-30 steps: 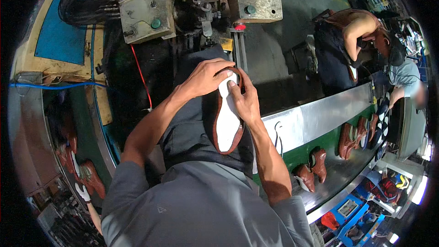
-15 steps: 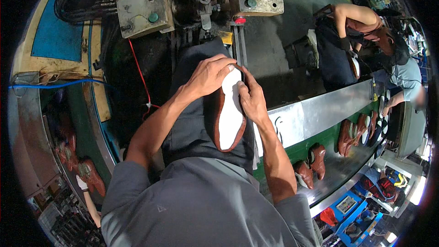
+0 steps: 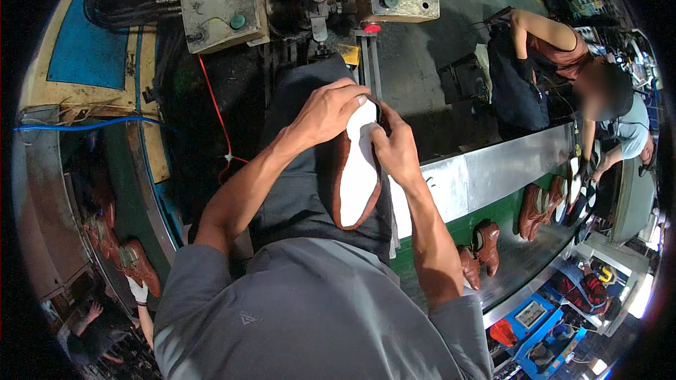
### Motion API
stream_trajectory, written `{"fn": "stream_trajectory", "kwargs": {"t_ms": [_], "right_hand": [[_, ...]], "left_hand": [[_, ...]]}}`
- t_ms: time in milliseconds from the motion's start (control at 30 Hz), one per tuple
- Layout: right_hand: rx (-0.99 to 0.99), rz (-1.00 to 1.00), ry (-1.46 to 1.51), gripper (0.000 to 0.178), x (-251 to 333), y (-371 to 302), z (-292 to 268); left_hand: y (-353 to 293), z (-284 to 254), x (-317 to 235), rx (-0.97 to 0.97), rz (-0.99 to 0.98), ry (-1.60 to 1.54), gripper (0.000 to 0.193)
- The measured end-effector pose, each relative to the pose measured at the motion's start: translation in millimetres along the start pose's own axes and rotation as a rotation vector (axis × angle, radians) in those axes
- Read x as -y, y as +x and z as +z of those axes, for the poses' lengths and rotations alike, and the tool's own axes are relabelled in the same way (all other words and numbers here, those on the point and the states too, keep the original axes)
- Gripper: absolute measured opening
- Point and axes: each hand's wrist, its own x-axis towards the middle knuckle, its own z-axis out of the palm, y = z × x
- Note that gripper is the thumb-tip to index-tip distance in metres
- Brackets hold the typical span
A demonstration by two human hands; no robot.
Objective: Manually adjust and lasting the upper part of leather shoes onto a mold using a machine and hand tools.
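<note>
A brown leather shoe (image 3: 358,176) lies across my dark-trousered thighs with its white underside facing up. Its broad end points toward me and the narrow end points away. My left hand (image 3: 329,112) wraps the far end from the left, thumb pressed near the edge of the white sole. On the opposite side, my right hand (image 3: 396,148) grips the rim, its thumb on the white surface and its fingers curled behind the brown leather. The shoe's upper is turned down and mostly hidden.
A grimy machine with control boxes (image 3: 225,10) stands ahead. To the right, a metal-edged conveyor (image 3: 451,232) carries brown shoes (image 3: 486,246); co-workers sit beyond. At left, a gloved hand (image 3: 137,290) touches brown shoes (image 3: 141,267) on another belt. A red cord (image 3: 218,112) hangs nearby.
The shoe and my hands have shifted slightly, with my right thumb lower on the sole. The right-hand co-worker now reaches toward the conveyor. At left, the gloved hand has met the shoes.
</note>
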Motion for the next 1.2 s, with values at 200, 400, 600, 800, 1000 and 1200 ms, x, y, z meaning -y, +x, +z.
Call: {"fn": "stream_trajectory", "kwargs": {"t_ms": [200, 400, 600, 800, 1000, 1200], "right_hand": [[-0.104, 0.041, 0.123, 0.069, -8, -11, 29], [-0.011, 0.119, 0.686, 0.074, -18, -14, 28], [0.028, 0.233, 0.944, 0.069, -29, -11, 27], [-0.046, 0.194, 0.245, 0.066, -17, -10, 17], [0.071, -0.134, -0.598, 0.094, 46, -107, 22], [0.039, -0.236, -0.75, 0.088, 39, -112, 26]], "left_hand": [[-11, 24, 0, -0.18, -0.058, -0.092, 0.028], [-29, 49, 13, -0.205, -0.259, -0.854, 0.044], [-53, 65, 8, -0.165, -0.415, -1.197, 0.065], [-48, 73, -6, -0.247, -0.371, -0.591, 0.066], [-32, 63, 5, -0.458, -0.619, -0.747, 0.057], [-6, 24, 39, -0.493, -0.192, -0.124, 0.026]]}}
